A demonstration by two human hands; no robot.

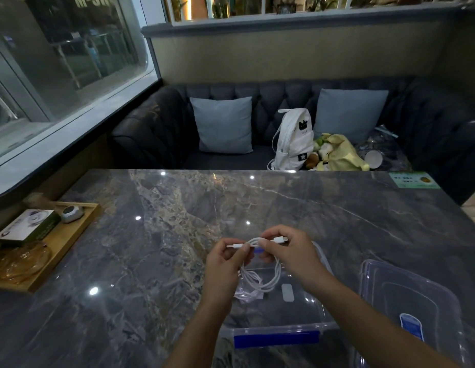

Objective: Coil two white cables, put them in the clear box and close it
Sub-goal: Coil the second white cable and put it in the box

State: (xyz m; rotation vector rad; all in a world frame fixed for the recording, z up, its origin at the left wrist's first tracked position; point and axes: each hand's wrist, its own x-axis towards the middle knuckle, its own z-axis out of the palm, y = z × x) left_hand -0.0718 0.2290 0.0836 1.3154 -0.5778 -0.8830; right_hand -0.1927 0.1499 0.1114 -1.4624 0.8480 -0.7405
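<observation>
Clear box [297,316] under cable [278,273] between fingers [244,252]

Polished, glossy marble-look table [178,235]; clear smooth plastic box [305,312] and lid [417,296]; matt wooden tray [58,251]; tufted cloth sofa [156,128].

Counter [178,235]: dark veined marble.
Wooden tray [58,245]: left edge, holding a booklet [24,229].
Sofa [156,128]: two grey cushions [223,124].
White backpack [293,140]: beside a yellow bag [340,154].
</observation>
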